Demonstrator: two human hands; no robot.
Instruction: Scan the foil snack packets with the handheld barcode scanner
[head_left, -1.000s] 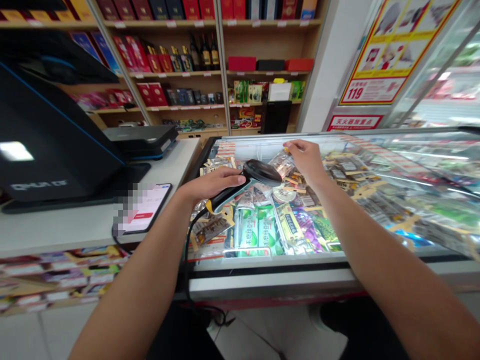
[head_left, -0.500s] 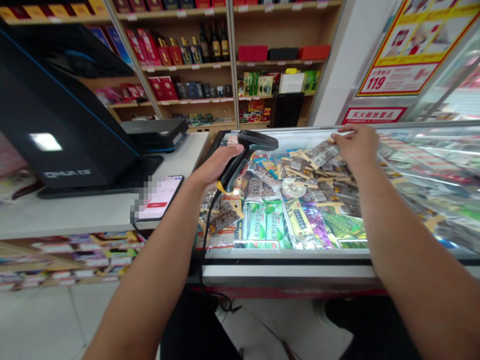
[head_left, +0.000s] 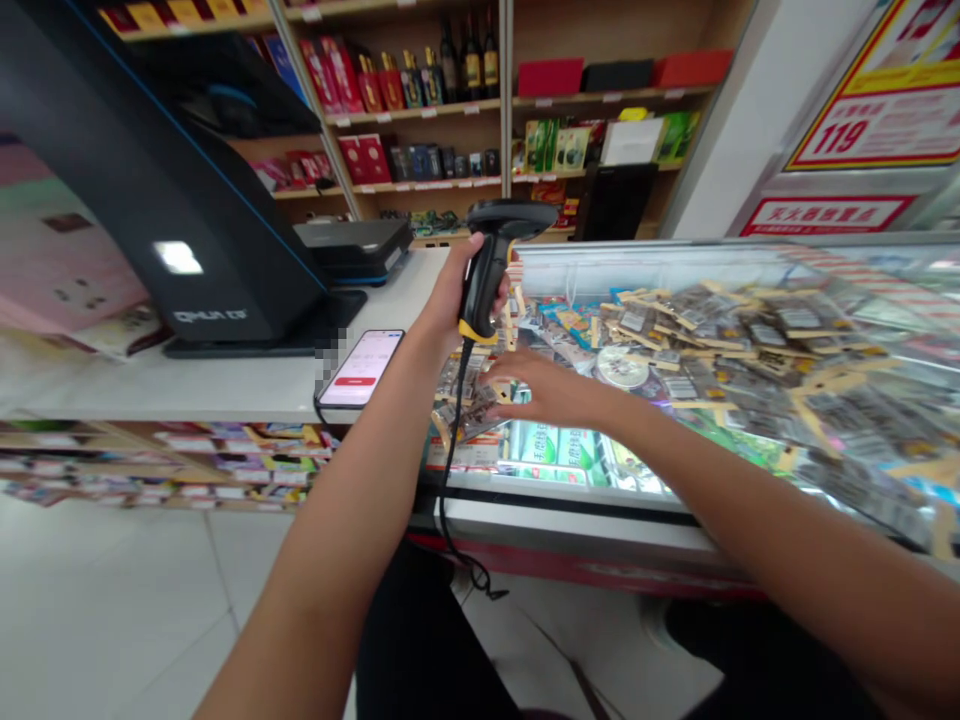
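My left hand [head_left: 450, 305] grips a black barcode scanner [head_left: 495, 250] by its handle and holds it upright, head level, above the left end of a glass display case [head_left: 570, 510]; its black cable hangs down to the floor. My right hand [head_left: 536, 390] hovers low over the packets at the case's left end, fingers spread and blurred, holding nothing I can see. Many snack packets [head_left: 697, 340] lie piled in the case.
A black checkout screen [head_left: 187, 220] and a black device [head_left: 352, 250] stand on the white counter [head_left: 150, 385] at the left, with a lit phone [head_left: 364, 365] near its edge. Shelves of boxes and bottles [head_left: 465, 70] line the back wall. A red and yellow poster [head_left: 877, 110] hangs at the right.
My left hand has raised the scanner from lying flat to upright. My right hand let go of a packet at the far side and swung back to the left, near the scanner.
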